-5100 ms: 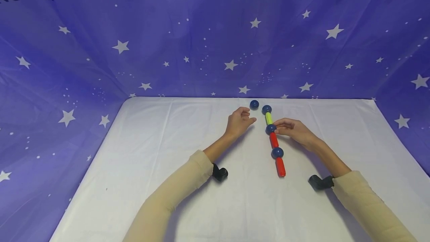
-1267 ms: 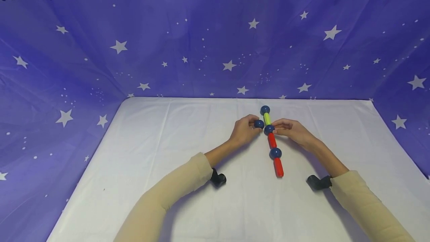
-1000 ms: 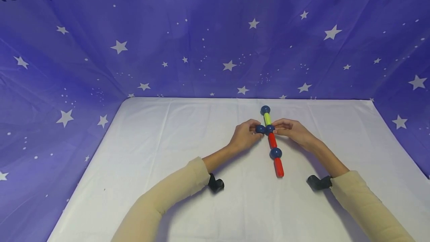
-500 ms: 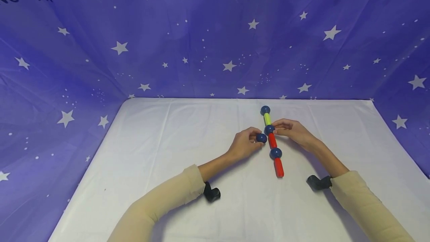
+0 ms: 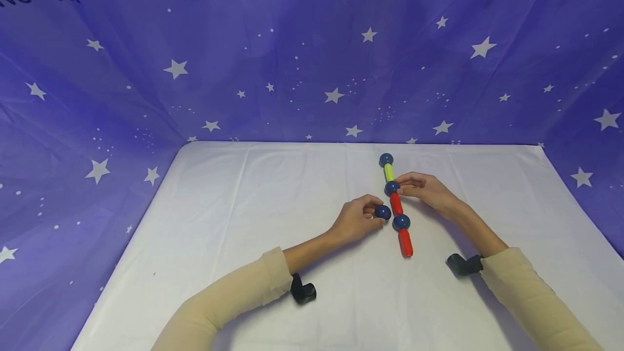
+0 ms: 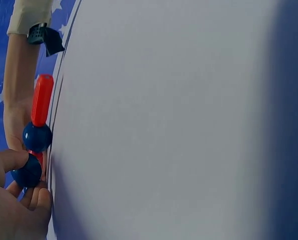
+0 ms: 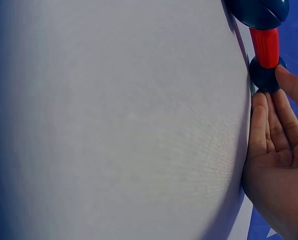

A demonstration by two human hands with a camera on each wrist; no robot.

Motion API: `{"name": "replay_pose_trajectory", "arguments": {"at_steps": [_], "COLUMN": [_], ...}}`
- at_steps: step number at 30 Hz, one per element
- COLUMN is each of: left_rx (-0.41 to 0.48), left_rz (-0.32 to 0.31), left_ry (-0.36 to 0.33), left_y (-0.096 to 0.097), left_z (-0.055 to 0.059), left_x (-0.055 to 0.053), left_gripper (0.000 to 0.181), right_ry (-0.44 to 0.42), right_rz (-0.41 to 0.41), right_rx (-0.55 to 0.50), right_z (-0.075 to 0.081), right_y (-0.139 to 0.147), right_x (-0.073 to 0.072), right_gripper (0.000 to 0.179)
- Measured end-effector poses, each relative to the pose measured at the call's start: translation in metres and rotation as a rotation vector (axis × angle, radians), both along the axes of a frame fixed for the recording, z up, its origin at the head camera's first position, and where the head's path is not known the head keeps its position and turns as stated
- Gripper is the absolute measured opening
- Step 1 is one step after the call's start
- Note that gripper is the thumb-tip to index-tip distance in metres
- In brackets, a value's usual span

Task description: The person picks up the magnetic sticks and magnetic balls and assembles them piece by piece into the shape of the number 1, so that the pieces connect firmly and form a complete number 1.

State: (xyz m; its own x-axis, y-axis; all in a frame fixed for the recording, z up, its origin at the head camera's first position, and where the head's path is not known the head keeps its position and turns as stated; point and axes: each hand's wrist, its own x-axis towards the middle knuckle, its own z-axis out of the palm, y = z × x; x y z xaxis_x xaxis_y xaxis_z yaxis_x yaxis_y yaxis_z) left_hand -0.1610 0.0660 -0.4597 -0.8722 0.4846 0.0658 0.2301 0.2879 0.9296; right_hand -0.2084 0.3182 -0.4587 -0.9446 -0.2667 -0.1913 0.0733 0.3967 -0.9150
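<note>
My left hand [image 5: 358,220] pinches a loose blue ball [image 5: 383,213] between thumb and fingers, just left of a chain of toy rods and balls and a small gap from it. From the far end, the chain runs: blue ball [image 5: 386,160], yellow-green rod [image 5: 389,172], middle blue ball [image 5: 392,187], red rod [image 5: 396,203], nearer blue ball [image 5: 401,222], and a red end rod [image 5: 405,242]. My right hand [image 5: 429,191] holds the middle ball from the right. In the right wrist view, thumb and fingertips grip that ball [image 7: 265,76], partly covering it.
Everything lies on a table with a white cloth [image 5: 273,188]. A purple curtain with stars [image 5: 273,58] hangs behind and at both sides. Black wrist devices [image 5: 303,290] stick out from both beige sleeves.
My left hand has taken the loose ball from near the far edge, brought it beside the middle ball, then slid it nearer along the chain's left side. My right hand stays put.
</note>
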Motion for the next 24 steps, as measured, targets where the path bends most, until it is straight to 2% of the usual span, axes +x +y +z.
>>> {"name": "replay_pose_trajectory", "arguments": {"at_steps": [12,24], "left_rx": [0.037,0.066], "left_rz": [-0.052,-0.078], "left_ry": [-0.055,-0.091], "left_y": [-0.002,-0.002], "left_z": [0.003,-0.003], "left_x": [0.018,0.03], "left_gripper": [0.035,0.035], "right_ry": [0.004,0.009], "right_rz": [-0.007,-0.005], "right_rx": [-0.005,-0.001], "right_z": [-0.003,-0.002], "right_y": [0.001,0.0], "right_x": [-0.001,0.001], "right_gripper": [0.047,0.048]}}
